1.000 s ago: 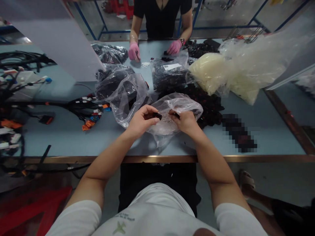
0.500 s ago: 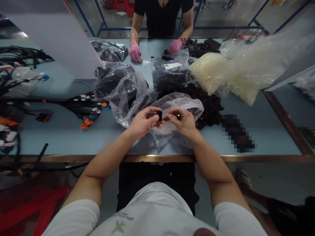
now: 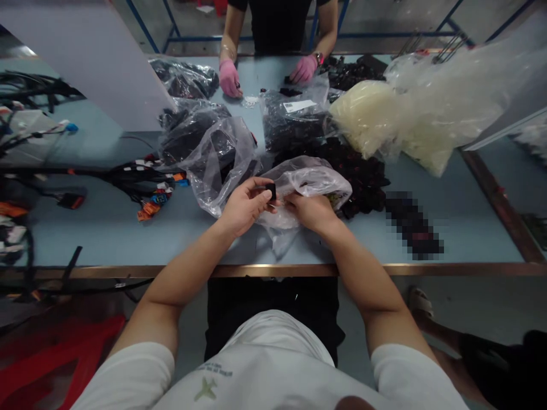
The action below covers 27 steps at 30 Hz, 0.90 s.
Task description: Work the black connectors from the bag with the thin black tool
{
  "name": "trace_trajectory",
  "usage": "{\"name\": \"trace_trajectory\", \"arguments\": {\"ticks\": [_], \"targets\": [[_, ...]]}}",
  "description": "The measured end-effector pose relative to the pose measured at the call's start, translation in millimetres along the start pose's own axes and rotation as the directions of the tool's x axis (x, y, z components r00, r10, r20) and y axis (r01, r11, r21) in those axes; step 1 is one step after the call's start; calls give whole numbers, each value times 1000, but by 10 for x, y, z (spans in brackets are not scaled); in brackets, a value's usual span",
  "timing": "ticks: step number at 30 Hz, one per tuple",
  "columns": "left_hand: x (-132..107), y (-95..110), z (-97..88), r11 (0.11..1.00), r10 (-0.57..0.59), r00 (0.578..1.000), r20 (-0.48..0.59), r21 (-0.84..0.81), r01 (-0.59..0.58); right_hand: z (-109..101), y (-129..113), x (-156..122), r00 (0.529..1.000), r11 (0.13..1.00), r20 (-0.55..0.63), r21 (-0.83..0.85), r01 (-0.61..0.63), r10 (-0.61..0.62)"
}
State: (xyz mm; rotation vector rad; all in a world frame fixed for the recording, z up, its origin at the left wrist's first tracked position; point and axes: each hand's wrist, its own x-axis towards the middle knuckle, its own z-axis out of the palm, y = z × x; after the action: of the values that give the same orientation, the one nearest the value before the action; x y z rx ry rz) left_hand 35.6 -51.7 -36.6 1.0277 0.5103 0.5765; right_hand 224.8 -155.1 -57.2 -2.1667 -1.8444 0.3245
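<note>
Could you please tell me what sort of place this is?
Probably a factory workshop for wiring assembly: a black cable bundle with coloured connectors, a clear bag of black parts, and a co-worker wearing pink gloves across the table.

Holding a small black piece (image 3: 270,191) between the thumb and fingers of the left hand (image 3: 247,207), with the right hand (image 3: 315,210) at the open mouth of a clear plastic bag (image 3: 321,177) on the worktop (image 3: 98,242), fingertips hidden from sight. Facing a co-worker's pink-gloved hands (image 3: 303,69), with a heap of black parts (image 3: 365,176) just beyond the bag, a labelled bag (image 3: 294,124) behind that, pale yellow bagged goods (image 3: 365,117) to the right and a dark wiring harness (image 3: 113,181) with orange and blue connectors (image 3: 148,212) to the left.
</note>
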Motion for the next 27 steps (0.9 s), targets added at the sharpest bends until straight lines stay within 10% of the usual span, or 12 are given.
{"name": "trace_trajectory", "arguments": {"ticks": [18,27], "targets": [[-3,-7,-35,999,-16,1000,25,47,15,41,126,-3,982,967,-175,229,114,-74],[-18,-21,-31,997,-41,996,83,63,36,-83,-61,-118,967,653,-245,744,142,69]]}}
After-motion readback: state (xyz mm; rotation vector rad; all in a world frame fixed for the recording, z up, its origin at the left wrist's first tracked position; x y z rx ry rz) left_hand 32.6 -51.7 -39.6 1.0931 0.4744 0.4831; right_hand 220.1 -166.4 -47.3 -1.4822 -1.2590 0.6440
